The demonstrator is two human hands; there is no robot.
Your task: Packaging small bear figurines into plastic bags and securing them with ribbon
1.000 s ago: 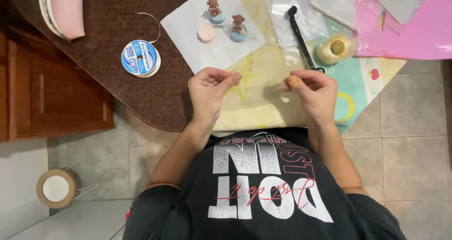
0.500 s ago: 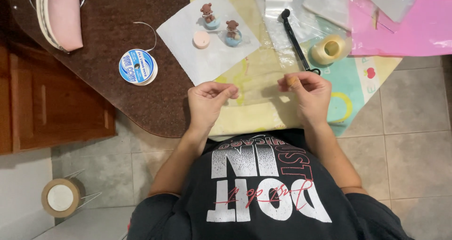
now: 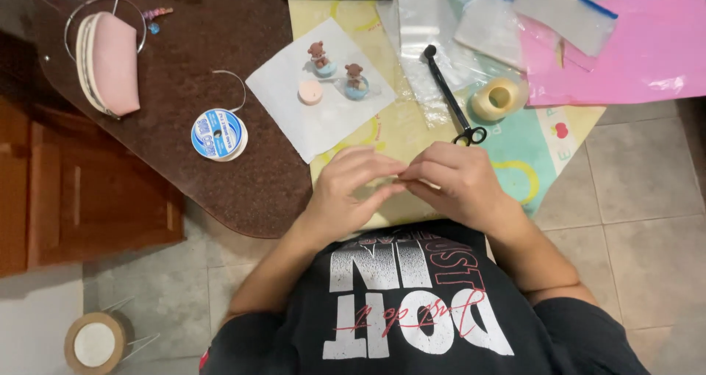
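My left hand (image 3: pixel 349 187) and my right hand (image 3: pixel 460 184) meet over the near edge of a yellow and teal mat (image 3: pixel 401 129). Their fingertips pinch together on a small pale piece (image 3: pixel 428 186), too tiny to identify. Just beyond the hands lies a white paper sheet (image 3: pixel 323 125) carrying two small brown bear figures on blue bases (image 3: pixel 319 57) (image 3: pixel 355 79) and a pink round disc (image 3: pixel 309 92). A spool of clear cord (image 3: pixel 218 134) with a loose curled end sits on the brown table (image 3: pixel 220 44) to the left.
A black scissor-like tool (image 3: pixel 450 99) and a tape roll (image 3: pixel 498 98) lie right of the paper. Clear plastic bags (image 3: pixel 485 22) and a pink sheet (image 3: pixel 632 51) fill the far right. A pink pouch (image 3: pixel 110 62) sits far left; another tape roll (image 3: pixel 94 343) lies on the tiled floor.
My hands were apart with each pinching at its own side; they have come together so the fingertips now touch. The view has shifted slightly.
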